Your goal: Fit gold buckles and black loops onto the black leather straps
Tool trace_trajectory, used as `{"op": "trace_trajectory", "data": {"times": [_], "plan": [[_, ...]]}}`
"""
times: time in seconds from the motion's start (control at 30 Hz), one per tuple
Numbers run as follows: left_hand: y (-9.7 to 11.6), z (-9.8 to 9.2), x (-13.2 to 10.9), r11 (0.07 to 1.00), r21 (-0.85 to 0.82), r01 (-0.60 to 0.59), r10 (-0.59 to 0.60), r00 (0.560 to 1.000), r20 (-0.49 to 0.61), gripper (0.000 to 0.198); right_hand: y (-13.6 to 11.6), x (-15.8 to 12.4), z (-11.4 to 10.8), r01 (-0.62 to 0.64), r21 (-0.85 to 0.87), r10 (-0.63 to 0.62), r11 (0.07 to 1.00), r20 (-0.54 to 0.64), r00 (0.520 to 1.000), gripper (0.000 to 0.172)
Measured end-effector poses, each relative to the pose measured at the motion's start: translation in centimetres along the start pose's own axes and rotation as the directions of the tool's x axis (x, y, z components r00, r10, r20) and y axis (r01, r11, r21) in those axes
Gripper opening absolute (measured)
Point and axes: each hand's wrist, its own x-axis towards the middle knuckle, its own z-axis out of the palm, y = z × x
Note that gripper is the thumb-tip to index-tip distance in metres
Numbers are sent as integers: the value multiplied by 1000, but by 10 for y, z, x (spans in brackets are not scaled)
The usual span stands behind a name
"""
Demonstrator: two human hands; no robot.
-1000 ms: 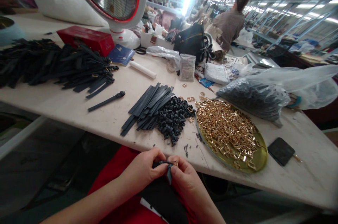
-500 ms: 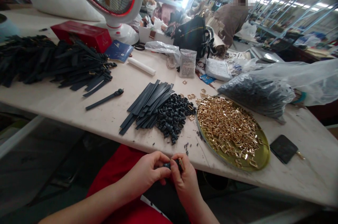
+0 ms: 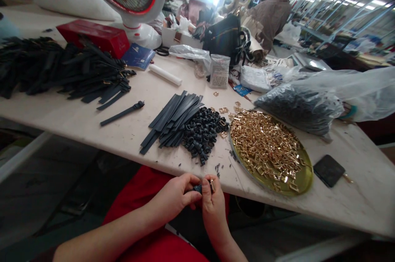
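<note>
Fingers [image 3: 193,197] of the left hand [image 3: 173,197] and right hand [image 3: 214,208] pinch a dark strap [image 3: 198,188] at bottom centre; its end, dangling a second ago, no longer shows. A gold buckle [image 3: 212,186] (perhaps threaded, though half-hidden) stands beside the right thumb [image 3: 206,193]. Forearms [image 3: 117,231] converge; black loops [image 3: 202,132] lie beyond, mid-frame.

R hand [image 3: 212,205] turned more upright vs 1s ago; gold buckle [image 3: 212,186] now stands up btwn its fingers.
</note>
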Motion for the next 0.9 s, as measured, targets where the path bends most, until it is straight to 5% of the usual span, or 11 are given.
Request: {"op": "trace_trajectory", "data": {"times": [0.2, 0.57, 0.77, 0.9], "plan": [[1, -12, -13, 983, 157, 91, -124, 969, 216, 23, 2, -12, 1, 64, -99, -60, 993, 46, 997, 26], [10, -17, -26, 942, 335, 5, -94, 963, 251, 27, -1, -26, -8, 172, 30, -174, 985, 171, 970, 25], [22, -25, -30, 849, 520, -90, 26, 991, 129, 31, 0, -14, 9, 128, 146, -162, 981, 249, 955, 29], [26, -74, -20, 686, 727, -28, 137, 986, -91, 32, -4, 3, 16, 146, 164, -179, 976, 212, 961, 54]]}}
